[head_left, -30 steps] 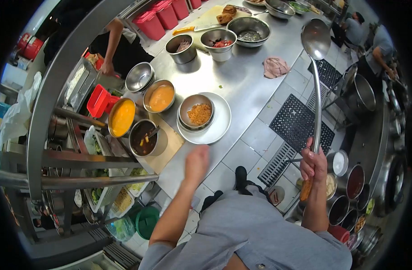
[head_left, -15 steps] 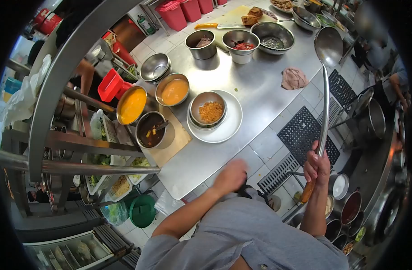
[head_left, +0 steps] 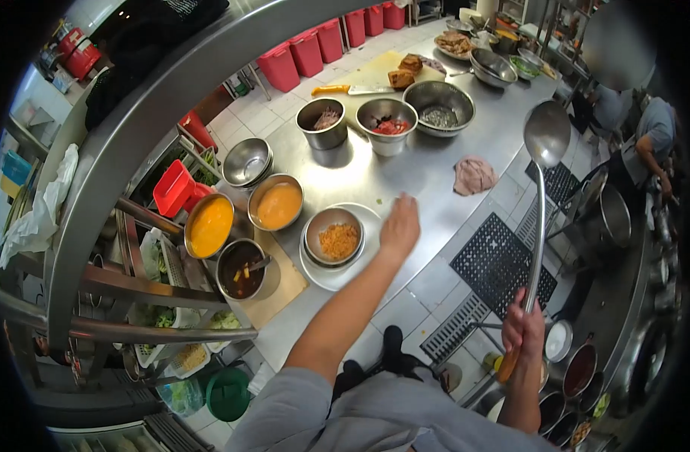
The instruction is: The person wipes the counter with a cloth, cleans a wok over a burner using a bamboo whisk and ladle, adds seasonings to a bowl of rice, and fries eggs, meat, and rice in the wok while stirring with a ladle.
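Nearest, the right hand (head_left: 524,329) was clenched around the handle of a long ladle (head_left: 537,233), its thumb side uppermost and the forearm rising from the lower right. The ladle stood nearly upright, the scoop at the top, and in view the whole length lay outside the table's right edge, against open floor with a drain grate (head_left: 455,328) and a black mat (head_left: 486,258). The steel table (head_left: 428,218) began at a near corner left of the person's legs, and its right edge ran diagonally away. Over the strip between that edge and a white plate (head_left: 370,226), the left hand (head_left: 400,226) was extended, released and slightly blurred, fingers pointing away; its forearm slanted up from the lower left, passing just beside the plate. On the plate sat a metal bowl (head_left: 337,239) of orange crumbs. To its left, a pot of dark liquid (head_left: 239,280), a pot of yellow liquid (head_left: 211,226) and a bowl of peach-coloured sauce (head_left: 277,205) stood close together, hemmed in by rack bars (head_left: 164,325). Farther along, open steel reached to a pink cloth (head_left: 474,175) near the right edge, then to metal bowls and a cutting board (head_left: 360,74).
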Demonstrator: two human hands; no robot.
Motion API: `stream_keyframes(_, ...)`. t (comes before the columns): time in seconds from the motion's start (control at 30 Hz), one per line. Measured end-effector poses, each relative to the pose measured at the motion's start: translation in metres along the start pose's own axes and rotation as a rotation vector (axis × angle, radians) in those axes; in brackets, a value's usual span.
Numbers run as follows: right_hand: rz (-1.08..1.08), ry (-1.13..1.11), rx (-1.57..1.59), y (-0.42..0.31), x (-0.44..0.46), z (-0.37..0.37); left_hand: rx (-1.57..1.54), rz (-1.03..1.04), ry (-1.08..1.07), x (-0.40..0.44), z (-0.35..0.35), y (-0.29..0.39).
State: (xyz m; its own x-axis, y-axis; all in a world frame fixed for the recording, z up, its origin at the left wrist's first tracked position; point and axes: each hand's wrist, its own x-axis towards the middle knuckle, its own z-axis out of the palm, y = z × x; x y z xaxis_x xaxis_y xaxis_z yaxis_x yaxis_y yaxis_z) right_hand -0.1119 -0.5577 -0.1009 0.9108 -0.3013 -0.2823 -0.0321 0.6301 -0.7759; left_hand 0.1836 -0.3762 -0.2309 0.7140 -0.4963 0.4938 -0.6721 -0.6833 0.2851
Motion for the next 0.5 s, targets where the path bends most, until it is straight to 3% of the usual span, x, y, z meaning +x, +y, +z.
stream_keyframes(0.03,-0.003,0.023,-0.012,0.002,-0.006,0.000,0.061,-0.191,-0.103,0.021,0.003,-0.011)
stream_keyframes(0.13,-0.007,0.076,-0.044,0.006,-0.024,-0.002,0.232,-0.459,-0.415,0.038,0.055,-0.063)
stream_keyframes(0.33,0.028,0.139,-0.050,0.006,-0.042,-0.015,-0.112,-0.292,-0.325,0.031,0.007,-0.013)
stream_keyframes(0.37,0.031,0.140,-0.075,0.006,-0.041,-0.018,-0.190,-0.236,-0.166,0.027,-0.014,-0.010)
stream_keyframes(0.43,0.054,0.156,-0.132,0.006,-0.044,-0.020,-0.288,-0.303,0.071,0.015,-0.073,-0.018)
stream_keyframes(0.5,0.087,0.163,-0.205,0.004,-0.041,-0.015,-0.123,-0.475,0.033,0.000,-0.119,-0.043)
